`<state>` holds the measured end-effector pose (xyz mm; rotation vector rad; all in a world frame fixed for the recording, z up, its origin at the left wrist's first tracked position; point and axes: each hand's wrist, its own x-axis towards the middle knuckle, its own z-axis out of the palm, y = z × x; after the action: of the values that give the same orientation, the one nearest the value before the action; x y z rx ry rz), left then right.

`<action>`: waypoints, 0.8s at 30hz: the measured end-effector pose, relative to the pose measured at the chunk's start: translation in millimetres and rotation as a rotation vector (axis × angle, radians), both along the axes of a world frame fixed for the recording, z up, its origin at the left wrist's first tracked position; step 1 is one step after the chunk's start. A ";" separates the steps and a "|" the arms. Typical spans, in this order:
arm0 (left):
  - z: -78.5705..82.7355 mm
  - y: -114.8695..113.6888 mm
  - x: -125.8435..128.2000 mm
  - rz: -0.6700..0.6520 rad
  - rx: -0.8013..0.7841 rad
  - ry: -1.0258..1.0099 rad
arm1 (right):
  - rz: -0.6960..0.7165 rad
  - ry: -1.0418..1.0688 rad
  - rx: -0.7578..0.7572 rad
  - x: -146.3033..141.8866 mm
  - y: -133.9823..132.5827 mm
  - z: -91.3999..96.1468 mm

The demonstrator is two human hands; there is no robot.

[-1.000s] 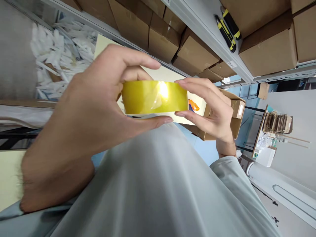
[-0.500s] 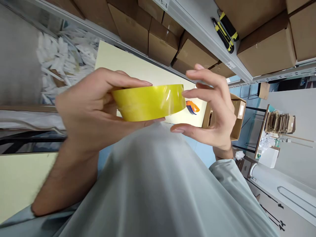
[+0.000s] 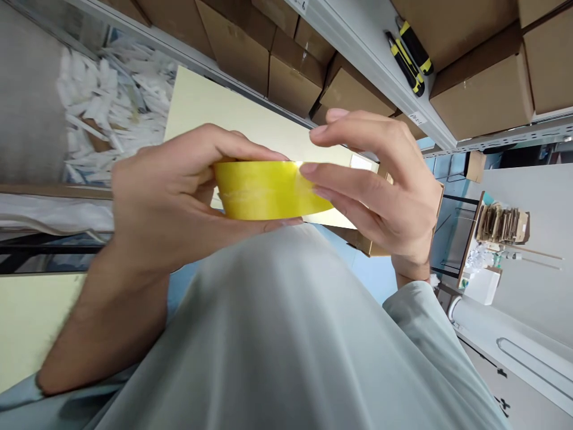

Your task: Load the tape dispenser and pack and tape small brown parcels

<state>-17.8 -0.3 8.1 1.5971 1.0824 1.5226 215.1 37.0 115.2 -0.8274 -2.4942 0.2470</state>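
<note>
A roll of yellow packing tape [image 3: 264,190] is held edge-on in front of my body, its glossy outer face turned towards me. My left hand [image 3: 165,185] grips its left side, thumb and fingers closed around it above and below. My right hand [image 3: 380,185] is at the roll's right end, fingers stretched out and apart, with the fingertips resting on or very close to the tape surface. The right thumb is hidden. Below the roll hangs my grey shirt [image 3: 286,310].
A pale yellow tabletop [image 3: 201,107] lies behind the roll. Cardboard boxes [image 3: 295,77] fill the shelf [image 3: 358,48], where yellow-and-black utility knives [image 3: 408,60] lie. White scraps [image 3: 98,113] are heaped at left. Flattened cardboard [image 3: 501,224] stands at right.
My right hand has moved left, its fingers now over the right part of the tape roll. The orange object on the tabletop is now covered from view.
</note>
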 end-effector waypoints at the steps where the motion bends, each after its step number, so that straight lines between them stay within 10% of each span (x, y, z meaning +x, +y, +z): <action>1: -1.0 2.2 -0.6 -0.026 0.001 -0.009 | -0.028 -0.094 0.006 -2.2 0.2 3.2; 6: -10.6 9.0 -4.2 -0.114 -0.008 -0.012 | -0.119 -0.352 -0.018 -11.4 0.0 16.0; 17: -14.1 4.0 -6.4 -0.104 -0.003 0.050 | 0.036 -0.155 -0.225 -15.4 14.0 19.9; 24: -13.4 8.9 -9.6 -0.073 -0.007 0.041 | -0.011 -0.040 -0.099 -7.1 5.8 5.0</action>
<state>-27.5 8.7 -5.3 1.6519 1.0388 1.4424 208.0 42.8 120.2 -0.8940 -2.5306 0.3563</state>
